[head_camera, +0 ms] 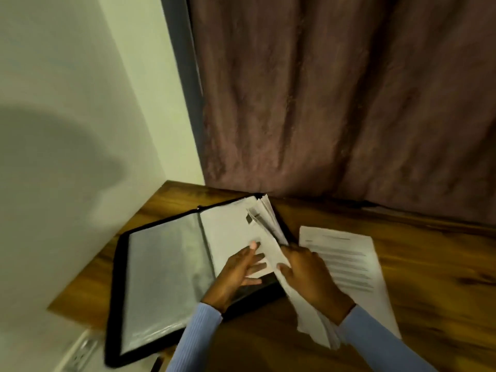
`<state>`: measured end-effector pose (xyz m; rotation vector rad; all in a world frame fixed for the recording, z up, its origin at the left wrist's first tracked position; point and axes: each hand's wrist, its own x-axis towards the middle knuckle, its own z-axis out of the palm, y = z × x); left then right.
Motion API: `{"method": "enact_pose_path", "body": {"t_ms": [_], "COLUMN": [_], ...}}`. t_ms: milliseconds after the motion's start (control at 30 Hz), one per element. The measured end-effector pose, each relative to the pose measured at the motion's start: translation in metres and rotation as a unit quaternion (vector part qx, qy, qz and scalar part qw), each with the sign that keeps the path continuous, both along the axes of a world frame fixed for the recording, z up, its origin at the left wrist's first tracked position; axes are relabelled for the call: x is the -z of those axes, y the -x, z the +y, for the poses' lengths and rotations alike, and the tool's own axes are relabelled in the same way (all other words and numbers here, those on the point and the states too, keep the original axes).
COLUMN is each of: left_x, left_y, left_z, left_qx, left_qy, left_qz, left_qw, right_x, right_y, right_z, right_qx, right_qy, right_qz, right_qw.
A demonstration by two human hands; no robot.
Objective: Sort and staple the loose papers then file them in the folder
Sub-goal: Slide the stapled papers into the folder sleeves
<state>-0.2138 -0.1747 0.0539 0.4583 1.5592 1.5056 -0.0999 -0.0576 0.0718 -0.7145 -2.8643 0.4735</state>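
Note:
A black folder [120,277] lies open on the wooden table [429,264], its left side a clear plastic sleeve [166,272]. On its right side rests a white sheet [228,232]. My right hand [306,277] grips a tilted stack of papers [271,226] along its edge, above the folder's right half. My left hand [241,269] lies with fingers spread on the white sheet, beside that stack. A printed page [349,264] rests on the table right of the folder, partly under my right hand. The frame is blurred.
A brown curtain [335,103] hangs behind the table. A pale wall [67,130] borders the table's left edge. A white wall socket [80,353] shows at the lower left. Bare wood lies at the right.

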Motion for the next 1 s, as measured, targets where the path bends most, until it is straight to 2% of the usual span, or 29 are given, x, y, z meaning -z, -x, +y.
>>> {"method": "enact_pose_path", "body": {"t_ms": [67,167,233,300,400,533,600,733,800,833,900,933,1000], "left_x": [0.023,0.056,0.071,0.082,0.094,0.098,0.096,0.082,0.077,0.076,0.074,0.073,0.072], "left_y": [0.02,0.056,0.075,0.089,0.099,0.108,0.107,0.101,0.097,0.098,0.101,0.102,0.101], "left_z": [-0.043,-0.121,-0.164,-0.199,-0.221,-0.226,-0.223,-0.219,-0.22,-0.222,-0.225,-0.227,-0.229], "left_qx": [-0.057,-0.127,-0.111,-0.051,0.039,0.056,0.081,0.083,0.131,0.143,0.119,0.1,0.076], "left_qy": [0.024,0.124,0.211,0.275,0.318,0.308,0.309,0.265,0.258,0.26,0.268,0.268,0.267], "left_qz": [0.148,0.317,0.395,0.457,0.511,0.499,0.529,0.632,0.66,0.684,0.726,0.732,0.722], "left_qw": [0.987,0.932,0.887,0.845,0.798,0.808,0.786,0.723,0.694,0.666,0.622,0.618,0.634], "right_x": [0.005,0.014,0.02,0.026,0.03,0.031,0.031,0.034,0.038,0.04,0.048,0.051,0.043], "right_y": [0.011,0.024,0.028,0.029,0.029,0.026,0.023,0.013,0.005,0.002,-0.005,-0.008,-0.012], "right_z": [-0.015,-0.046,-0.064,-0.083,-0.107,-0.131,-0.139,-0.151,-0.158,-0.161,-0.164,-0.167,-0.179], "right_qx": [-0.012,-0.025,-0.031,-0.034,-0.032,-0.019,-0.017,-0.024,-0.034,-0.039,-0.067,-0.083,-0.105], "right_qy": [-0.002,-0.003,-0.002,0.002,-0.001,-0.001,0.005,-0.017,-0.04,-0.046,-0.068,-0.07,-0.087], "right_qz": [-0.008,-0.053,-0.059,-0.043,-0.007,-0.042,-0.06,-0.092,-0.099,-0.109,-0.065,-0.046,-0.034], "right_qw": [1.0,0.998,0.998,0.998,0.999,0.999,0.998,0.995,0.994,0.992,0.993,0.993,0.99]}}
